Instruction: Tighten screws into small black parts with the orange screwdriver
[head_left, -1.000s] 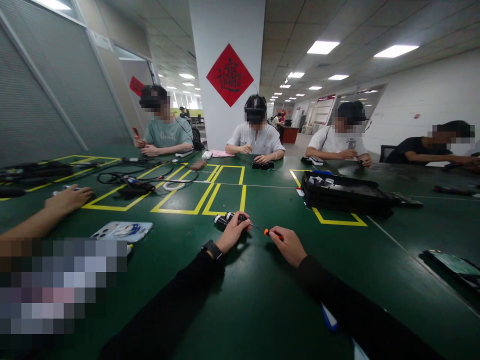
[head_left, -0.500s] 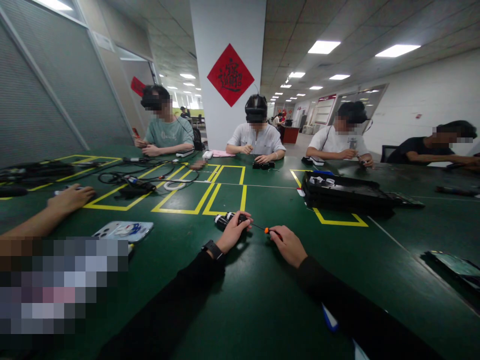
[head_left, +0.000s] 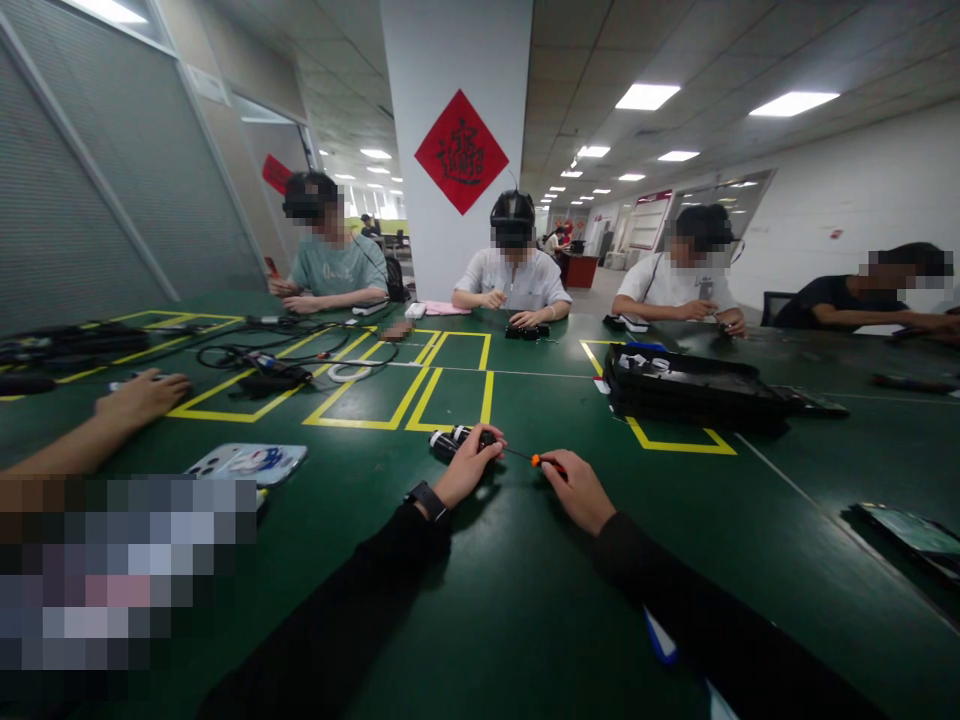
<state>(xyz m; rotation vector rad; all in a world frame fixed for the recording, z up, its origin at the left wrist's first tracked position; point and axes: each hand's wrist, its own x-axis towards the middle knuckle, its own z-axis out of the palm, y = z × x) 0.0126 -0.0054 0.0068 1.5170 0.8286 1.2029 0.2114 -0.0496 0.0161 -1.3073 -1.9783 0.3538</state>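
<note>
Left grip: the left grip point(head_left: 470, 468) is curled closed around the dark, rounded end of the black cylinders point(head_left: 443, 446); whether it clasps both is unclear.
Right grip: the right grip point(head_left: 579, 490) is closed on the handle of the screwdriver point(head_left: 537, 461), which has an orange collar and a thin, straight shaft pointing at the left grip.
Cylinders: smooth, white-banded, side by side on the desk point(head_left: 525, 610), ahead of the wearer.
Desk: green, faintly glossy, marked with yellow tape point(head_left: 450, 427) in angular outlines.
Left side: a flat, pale phone point(head_left: 259, 462) with rounded corners; beyond it, looped black cables point(head_left: 262, 372).
Right side: a long, shallow black tray point(head_left: 690, 385).
</note>
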